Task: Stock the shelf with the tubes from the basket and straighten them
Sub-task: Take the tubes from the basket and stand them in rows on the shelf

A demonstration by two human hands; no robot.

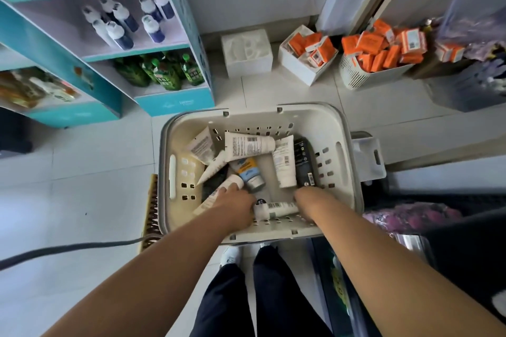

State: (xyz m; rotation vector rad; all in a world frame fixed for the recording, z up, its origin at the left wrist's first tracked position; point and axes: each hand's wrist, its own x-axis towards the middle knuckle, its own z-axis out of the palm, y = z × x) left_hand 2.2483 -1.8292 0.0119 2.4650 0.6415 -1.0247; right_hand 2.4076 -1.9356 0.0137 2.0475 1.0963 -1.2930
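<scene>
Plainly both hands are down among the tubes: the left hand (232,200) has its fingers (228,188) laid over a white tube (210,199) whose cap pokes out just beyond them, and the right hand (308,197) reaches at the foot of a black tube (303,161), though I cannot tell whether either has closed. Heaped crosswise as they are, a hasty lift could drag a neighbour up and spill it onto the floor (95,186). A barcoded tube (276,208) lies between the wrists, all inside the basket (315,108), well apart from the shelf (175,102).
</scene>
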